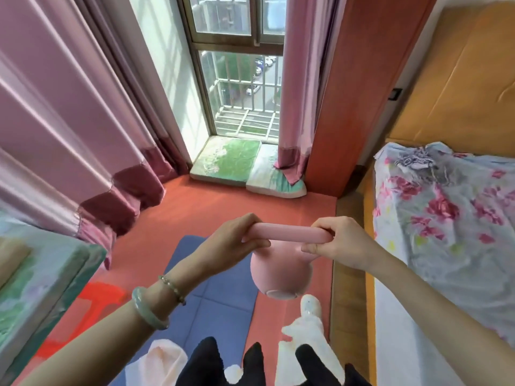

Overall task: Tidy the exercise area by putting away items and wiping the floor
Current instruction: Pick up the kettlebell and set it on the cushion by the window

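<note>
Put-away step, mid-carry. Smooth pink kettlebell with thick bar handle (pixel 281 270) held in the air over the blue padded exercise mat (pixel 220 296) and the red floor (pixel 211 201), clear of both. Left hand (pixel 237 240) closed around the handle's left end, right hand (pixel 338 240) closed around its right end; both grips firm, bell hanging below. Next: probably walk it to a storage spot, not visible here, and lower gently, both grips kept closed until grounded. Mat and floor wiping not yet done.
</note>
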### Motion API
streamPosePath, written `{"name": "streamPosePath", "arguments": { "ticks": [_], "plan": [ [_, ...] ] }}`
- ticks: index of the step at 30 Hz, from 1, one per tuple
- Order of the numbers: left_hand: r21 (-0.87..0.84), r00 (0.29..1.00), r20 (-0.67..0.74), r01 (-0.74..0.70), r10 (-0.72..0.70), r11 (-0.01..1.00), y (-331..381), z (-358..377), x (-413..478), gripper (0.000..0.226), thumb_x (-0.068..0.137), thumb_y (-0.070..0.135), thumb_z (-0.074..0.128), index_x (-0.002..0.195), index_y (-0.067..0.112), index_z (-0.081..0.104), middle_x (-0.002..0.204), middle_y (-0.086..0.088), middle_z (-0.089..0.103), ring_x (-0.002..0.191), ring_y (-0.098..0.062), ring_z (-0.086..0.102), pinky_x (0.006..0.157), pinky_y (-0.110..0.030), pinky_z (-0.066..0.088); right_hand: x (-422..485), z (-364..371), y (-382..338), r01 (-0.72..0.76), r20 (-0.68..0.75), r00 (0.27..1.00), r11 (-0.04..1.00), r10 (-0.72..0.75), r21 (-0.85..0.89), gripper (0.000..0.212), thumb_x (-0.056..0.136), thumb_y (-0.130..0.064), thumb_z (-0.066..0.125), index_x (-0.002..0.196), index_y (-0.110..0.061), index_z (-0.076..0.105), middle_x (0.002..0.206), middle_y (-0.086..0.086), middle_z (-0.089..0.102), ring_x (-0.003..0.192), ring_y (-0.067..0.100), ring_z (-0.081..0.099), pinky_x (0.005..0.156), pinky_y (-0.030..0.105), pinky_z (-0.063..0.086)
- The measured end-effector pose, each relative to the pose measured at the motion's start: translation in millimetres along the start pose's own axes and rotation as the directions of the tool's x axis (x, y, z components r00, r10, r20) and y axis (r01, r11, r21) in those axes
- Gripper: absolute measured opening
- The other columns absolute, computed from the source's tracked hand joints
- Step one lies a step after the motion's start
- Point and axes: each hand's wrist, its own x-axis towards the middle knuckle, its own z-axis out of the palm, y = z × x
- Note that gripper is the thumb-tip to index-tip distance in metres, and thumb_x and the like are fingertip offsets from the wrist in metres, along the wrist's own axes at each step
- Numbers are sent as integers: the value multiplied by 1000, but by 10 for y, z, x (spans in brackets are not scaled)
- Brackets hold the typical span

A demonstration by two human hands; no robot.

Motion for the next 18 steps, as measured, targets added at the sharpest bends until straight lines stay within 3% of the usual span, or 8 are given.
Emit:
{"name": "streamPosePath", "arguments": {
  "ticks": [6,9,13,18],
  "plan": [
    [-9,997,-29,69,-69,998,-159,151,1187,22,84,23,69,97,11,55,88,-1,66,81,-16,59,69,-29,45,1163,-607,557,32,119,993,998,-25,-57,22,67,-41,80,81,-29,67,73,-14,63,73,7,60,64,25,49],
    [-44,991,-86,96,-99,994,-176,154,1714,22,84,22,70,95,11,55,81,7,62,74,-5,54,62,-17,39,1740,-983,689,48,163,986,997,-37,-60,21,66,-36,82,78,-26,68,72,-11,64,68,4,57,60,15,42],
    [-68,980,-161,104,-113,992,-263,56,2315,24,83,22,70,94,7,55,76,9,58,69,-3,52,58,-15,35,2450,-1335,743,87,202,977,993,-70,-77,21,65,-32,83,78,-24,69,70,-9,64,61,-2,55,57,11,40],
    [-124,972,-203,98,-122,987,-514,-207,2958,20,82,21,70,92,11,56,78,15,60,70,5,53,61,-13,38,3268,-1526,789,122,227,969,989,-99,-89,23,66,-32,82,80,-20,69,75,0,67,63,5,55,56,16,39]
  ]
}}
